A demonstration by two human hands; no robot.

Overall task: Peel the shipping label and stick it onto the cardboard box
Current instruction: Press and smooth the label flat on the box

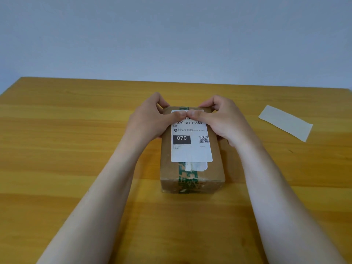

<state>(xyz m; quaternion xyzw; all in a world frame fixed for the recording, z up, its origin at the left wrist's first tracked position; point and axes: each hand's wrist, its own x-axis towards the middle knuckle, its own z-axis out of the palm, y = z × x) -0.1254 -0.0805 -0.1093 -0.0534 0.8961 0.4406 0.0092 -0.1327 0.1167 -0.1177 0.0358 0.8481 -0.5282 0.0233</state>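
The label sits flat on top of the box, mid-table. Left hand and right hand grip the box's far end, thumbs pressing the label's top edge. Backing strip lies off right.

Shot from head height (one wide-angle view, worn on the person), looking forward and down across the wooden table. Faced the pale wall past the far table edge and gave it roughly the upper third. Sat close over the work: caught both forearms running in from the bottom corners, the left hand and right hand meeting just above frame centre on the cardboard box. Reached right as far as a paper strip.
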